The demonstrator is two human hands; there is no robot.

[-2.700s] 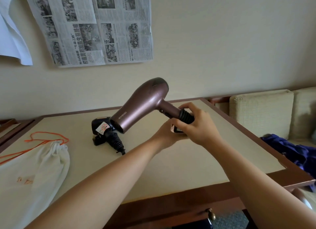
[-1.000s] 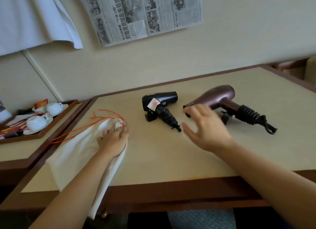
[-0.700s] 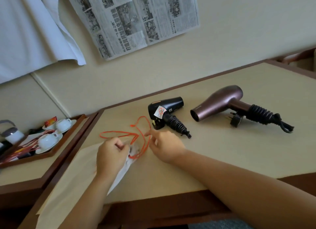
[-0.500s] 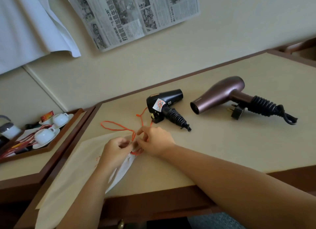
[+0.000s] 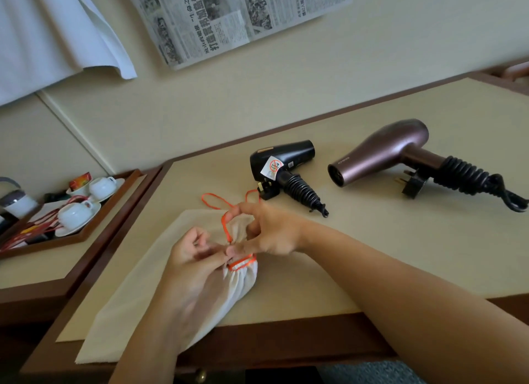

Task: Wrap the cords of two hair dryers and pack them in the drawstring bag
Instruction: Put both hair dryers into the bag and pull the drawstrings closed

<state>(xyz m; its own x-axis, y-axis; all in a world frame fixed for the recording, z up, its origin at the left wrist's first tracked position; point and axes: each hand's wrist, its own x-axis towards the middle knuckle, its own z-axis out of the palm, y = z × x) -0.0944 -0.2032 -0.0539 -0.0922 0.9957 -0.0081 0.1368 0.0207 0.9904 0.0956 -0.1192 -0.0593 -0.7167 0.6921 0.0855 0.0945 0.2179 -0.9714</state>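
A white drawstring bag (image 5: 137, 292) with an orange cord (image 5: 217, 203) lies flat at the near left of the table (image 5: 400, 254), its gathered mouth pointing right. My left hand (image 5: 194, 257) and my right hand (image 5: 272, 232) both pinch the cloth at the bag's mouth. Behind them lies a small black hair dryer (image 5: 282, 160) with its cord coiled round the handle and its plug beside it. To the right lies a larger mauve hair dryer (image 5: 383, 151), cord wound round its handle, plug resting on the table.
A wooden tray (image 5: 94, 229) with white cups, saucers and sachets sits on a lower side surface at the left. A kettle (image 5: 14, 200) stands at the far left edge. A newspaper (image 5: 237, 17) and a white cloth (image 5: 51, 37) hang on the wall.
The mauve dryer was set down on the table at the right. Both hands moved left to the bag, took hold of its mouth and are spreading the gathered cloth.
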